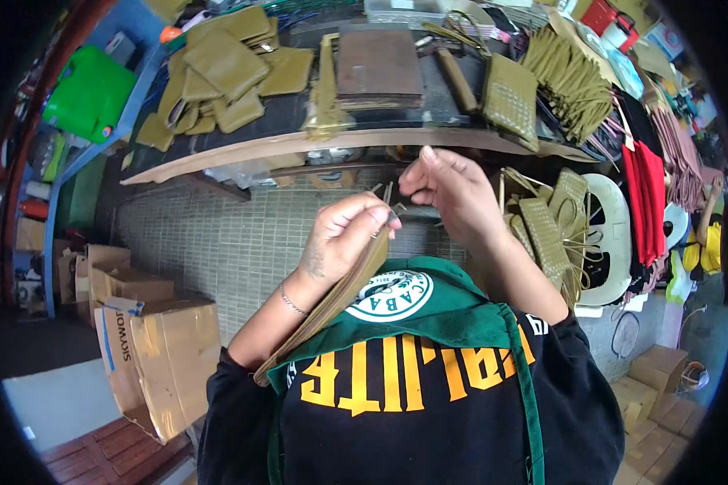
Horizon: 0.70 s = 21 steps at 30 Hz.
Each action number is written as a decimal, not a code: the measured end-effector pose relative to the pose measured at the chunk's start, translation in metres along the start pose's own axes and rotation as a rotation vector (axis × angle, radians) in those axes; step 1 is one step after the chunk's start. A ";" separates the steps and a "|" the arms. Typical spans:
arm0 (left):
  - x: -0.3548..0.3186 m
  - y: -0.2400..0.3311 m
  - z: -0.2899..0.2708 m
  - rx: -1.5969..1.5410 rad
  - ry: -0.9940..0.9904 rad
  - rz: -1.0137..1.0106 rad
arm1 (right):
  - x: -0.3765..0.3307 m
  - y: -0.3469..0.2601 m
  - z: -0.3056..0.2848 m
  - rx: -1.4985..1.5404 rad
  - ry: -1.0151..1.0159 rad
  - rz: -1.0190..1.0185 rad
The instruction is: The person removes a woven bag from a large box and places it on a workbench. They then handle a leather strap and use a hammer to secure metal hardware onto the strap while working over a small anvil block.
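In front of my green apron (469, 323), my left hand (341, 236) is closed on the top end of a long olive-brown leather piece (336, 301). It is seen nearly edge-on and hangs down along my left forearm. Several thin strips or metal bits (387, 196) stick up past my left fingertips; which they are I cannot make out. My right hand (455, 194) is raised a little to the right, apart from the left one. Its thumb and fingers are drawn together, and whatever they pinch is too small to tell.
Ahead stands a workbench (243, 160) with olive leather panels (226, 65), a brown block stack (378, 65), a woven pouch (510, 101) and bundled strips (570, 81). A white chair (615, 242) bears woven pieces (546, 234) at right. Cardboard boxes (170, 356) stand at left.
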<state>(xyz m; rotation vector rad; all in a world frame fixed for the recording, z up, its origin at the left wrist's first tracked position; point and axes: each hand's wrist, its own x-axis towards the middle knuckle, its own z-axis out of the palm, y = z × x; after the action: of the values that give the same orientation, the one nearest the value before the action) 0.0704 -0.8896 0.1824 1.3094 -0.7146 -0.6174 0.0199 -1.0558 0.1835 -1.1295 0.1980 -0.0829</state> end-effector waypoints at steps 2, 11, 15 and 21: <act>0.013 -0.007 0.012 -0.025 0.039 -0.026 | -0.010 -0.003 -0.017 -0.109 -0.049 -0.025; 0.081 -0.008 0.029 0.087 -0.004 -0.104 | 0.014 -0.018 -0.052 -0.045 -0.084 -0.265; 0.123 -0.013 0.016 -0.161 0.044 -0.147 | 0.041 -0.034 -0.057 -0.111 0.011 -0.130; 0.186 0.000 -0.023 -0.410 -0.096 0.083 | 0.098 -0.062 -0.052 -0.364 0.153 -0.323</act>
<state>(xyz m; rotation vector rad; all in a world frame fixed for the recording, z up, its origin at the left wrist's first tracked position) 0.2078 -1.0153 0.2023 0.8726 -0.6743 -0.7195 0.1075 -1.1452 0.2069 -1.5127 0.1692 -0.4356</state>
